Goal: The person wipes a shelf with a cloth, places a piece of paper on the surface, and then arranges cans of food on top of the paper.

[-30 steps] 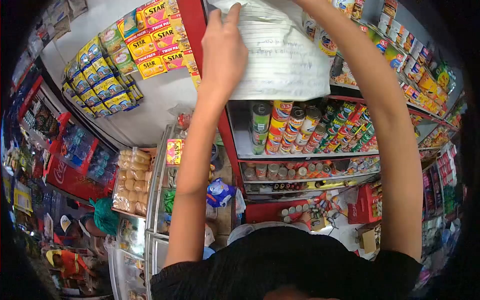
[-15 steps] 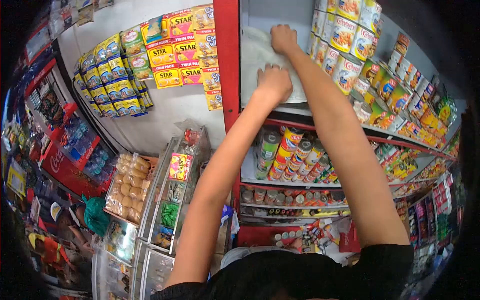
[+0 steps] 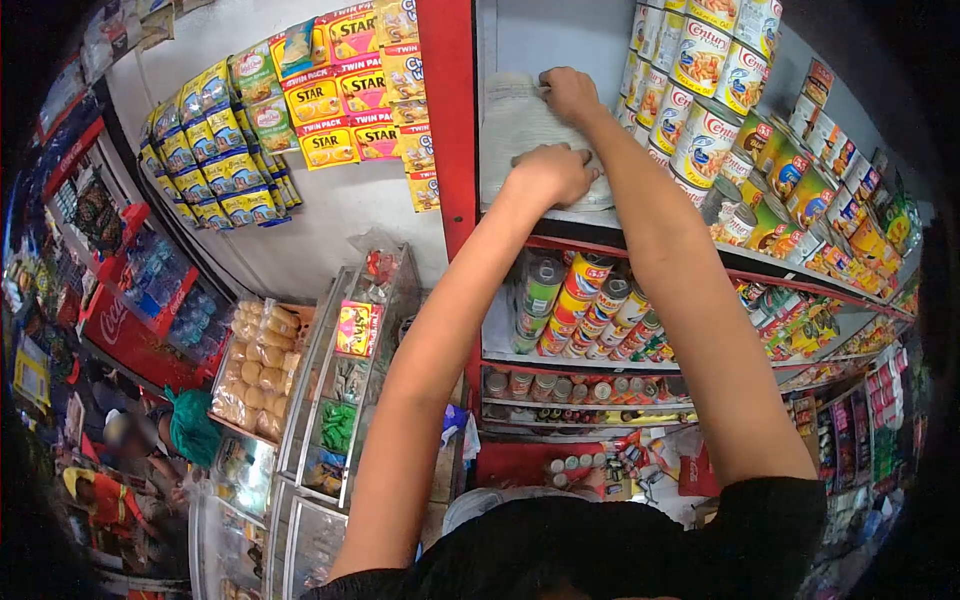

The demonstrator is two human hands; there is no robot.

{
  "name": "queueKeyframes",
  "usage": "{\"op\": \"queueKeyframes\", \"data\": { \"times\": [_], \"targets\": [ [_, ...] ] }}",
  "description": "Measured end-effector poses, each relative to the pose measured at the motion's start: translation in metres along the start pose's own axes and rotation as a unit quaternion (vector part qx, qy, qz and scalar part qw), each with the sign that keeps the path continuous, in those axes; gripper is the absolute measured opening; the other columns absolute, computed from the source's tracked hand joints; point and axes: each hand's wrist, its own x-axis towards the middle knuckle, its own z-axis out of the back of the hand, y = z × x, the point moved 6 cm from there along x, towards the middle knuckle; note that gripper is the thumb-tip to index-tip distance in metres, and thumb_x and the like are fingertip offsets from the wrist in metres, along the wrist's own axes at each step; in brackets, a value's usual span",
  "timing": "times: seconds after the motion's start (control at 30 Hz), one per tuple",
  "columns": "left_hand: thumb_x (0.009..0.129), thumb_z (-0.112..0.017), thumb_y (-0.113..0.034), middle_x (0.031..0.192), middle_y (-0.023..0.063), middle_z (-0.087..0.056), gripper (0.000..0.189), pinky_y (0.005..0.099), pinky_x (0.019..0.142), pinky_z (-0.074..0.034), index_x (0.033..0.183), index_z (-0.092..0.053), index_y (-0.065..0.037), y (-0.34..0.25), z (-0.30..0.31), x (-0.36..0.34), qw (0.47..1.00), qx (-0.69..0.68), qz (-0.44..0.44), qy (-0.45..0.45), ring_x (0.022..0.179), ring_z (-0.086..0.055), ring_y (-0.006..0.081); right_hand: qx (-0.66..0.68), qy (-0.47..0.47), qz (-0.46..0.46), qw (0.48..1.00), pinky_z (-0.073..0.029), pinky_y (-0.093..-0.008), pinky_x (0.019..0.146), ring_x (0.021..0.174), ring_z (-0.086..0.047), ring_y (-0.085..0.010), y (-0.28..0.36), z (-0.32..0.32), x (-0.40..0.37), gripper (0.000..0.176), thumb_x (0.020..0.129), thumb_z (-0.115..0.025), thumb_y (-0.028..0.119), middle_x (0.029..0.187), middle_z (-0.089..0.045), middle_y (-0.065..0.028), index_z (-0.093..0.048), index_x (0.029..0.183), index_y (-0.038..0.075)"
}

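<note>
A whitish, flat, layered bundle (image 3: 530, 125) lies on the upper shelf, its surface creased and its layers showing at the right edge; I cannot tell whether it is cloth, paper or plastic. Over its front part, my left hand (image 3: 556, 176) grips it with bent fingers, the thumb side toward the red post. Farther back, my right hand (image 3: 572, 93) has its fingers curled over the bundle's far right edge. Close to my right forearm stand stacked Century cans (image 3: 705, 140) on the same shelf.
A red post (image 3: 450, 120) borders the shelf on the left. Hanging beyond it are yellow STAR packs (image 3: 330, 145). Lower shelves hold more cans (image 3: 575, 300). At lower left are a glass case (image 3: 330, 400), bagged bread (image 3: 258, 370) and people (image 3: 110, 500) outside.
Both hands sit slightly lower in the view, the left with fingers more spread over the bundle. The bundle's layered edge now shows more. The view has shifted a little, and the cans look larger.
</note>
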Motion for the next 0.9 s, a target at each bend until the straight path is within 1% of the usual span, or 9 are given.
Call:
{"op": "queueKeyframes", "data": {
  "times": [0.07,0.2,0.27,0.43,0.5,0.6,0.7,0.77,0.9],
  "targets": [
    [0.089,-0.039,-0.038,0.127,0.0203,-0.044,0.047,0.0412,0.097,-0.036,0.127,-0.046,-0.013,0.002,-0.008,-0.004,0.993,0.065,0.024,0.097,0.113,-0.047,0.0354,-0.030,0.020,-0.021,0.999,-0.048,-0.0413,0.074,0.084,-0.060,-0.0323,-0.005,-0.005,-0.001,0.024,0.073,-0.061,0.013,0.087,-0.063,-0.0158,-0.063,0.096,0.008],
    [0.089,-0.039,-0.039,0.129,0.0197,-0.043,0.045,0.0413,0.098,-0.035,0.128,-0.046,-0.016,0.001,-0.005,-0.010,0.992,0.060,0.023,0.105,0.115,-0.046,0.0356,-0.057,-0.001,-0.019,0.998,-0.048,-0.0427,0.076,0.090,-0.059,-0.0319,-0.004,-0.001,-0.005,0.031,0.073,-0.059,0.010,0.098,-0.062,-0.0146,-0.060,0.104,0.010],
    [0.089,-0.040,-0.041,0.131,0.0185,-0.041,0.046,0.0412,0.098,-0.035,0.128,-0.045,-0.017,-0.001,-0.001,-0.011,0.994,0.062,0.017,0.088,0.116,-0.044,0.0356,-0.077,0.061,-0.084,0.992,-0.042,-0.0511,0.085,0.102,-0.056,-0.0321,-0.003,0.011,0.001,0.025,0.081,-0.044,0.009,0.111,-0.058,-0.0134,-0.061,0.100,0.011],
    [0.081,-0.055,-0.034,0.117,0.0169,-0.054,0.040,0.0423,0.090,-0.041,0.116,-0.056,-0.015,-0.012,0.013,-0.026,0.997,-0.002,-0.083,0.000,0.106,-0.053,0.0333,-0.103,0.003,-0.062,0.993,-0.049,-0.0451,0.075,0.090,-0.061,-0.0300,-0.010,0.059,0.044,0.031,0.069,-0.059,0.004,0.099,-0.061,-0.0163,-0.061,0.100,0.008],
    [0.076,-0.061,-0.033,0.110,0.0139,-0.059,0.037,0.0437,0.086,-0.044,0.109,-0.062,-0.016,-0.013,0.014,-0.026,0.993,-0.033,-0.110,-0.007,0.100,-0.056,0.0318,-0.252,0.269,0.009,0.930,-0.052,-0.0404,0.065,0.075,-0.064,-0.0295,-0.012,0.057,0.060,0.018,0.073,-0.064,0.011,0.083,-0.065,-0.0197,-0.064,0.086,-0.001],
    [0.071,-0.067,-0.028,0.095,0.0145,-0.064,0.033,0.0385,0.083,-0.047,0.100,-0.066,-0.013,-0.024,0.019,-0.029,0.979,-0.073,-0.182,-0.050,0.092,-0.060,0.0314,-0.116,0.382,-0.107,0.911,-0.051,-0.0368,0.059,0.066,-0.063,-0.0236,0.004,0.097,0.035,0.022,0.069,-0.073,0.014,0.077,-0.066,-0.0161,-0.065,0.081,-0.003],
    [0.070,-0.067,-0.028,0.092,0.0147,-0.064,0.030,0.0408,0.079,-0.047,0.095,-0.067,-0.011,-0.031,0.024,-0.032,0.979,-0.036,-0.182,-0.085,0.091,-0.060,0.0309,-0.134,0.409,-0.084,0.899,-0.050,-0.0353,0.057,0.063,-0.061,-0.0189,0.026,0.119,0.016,0.019,0.072,-0.071,0.015,0.071,-0.064,-0.0134,-0.064,0.073,-0.003],
    [0.071,-0.065,-0.026,0.088,0.0148,-0.065,0.024,0.0414,0.076,-0.048,0.089,-0.068,-0.010,-0.031,0.025,-0.033,0.992,0.001,-0.129,-0.012,0.088,-0.061,0.0312,-0.186,0.418,-0.040,0.888,-0.050,-0.0356,0.057,0.062,-0.061,-0.0188,0.049,0.144,-0.011,0.019,0.072,-0.071,0.014,0.070,-0.064,-0.0137,-0.064,0.072,-0.003],
    [0.074,-0.062,-0.023,0.085,0.0186,-0.063,0.025,0.0404,0.073,-0.047,0.088,-0.066,-0.003,-0.021,0.029,-0.023,0.986,-0.004,-0.147,-0.081,0.081,-0.060,0.0334,-0.182,0.424,0.026,0.887,-0.050,-0.0411,0.062,0.071,-0.063,-0.0288,0.075,0.159,-0.071,0.013,0.069,-0.064,0.009,0.077,-0.064,-0.0168,-0.064,0.079,0.000]
  ]
}}
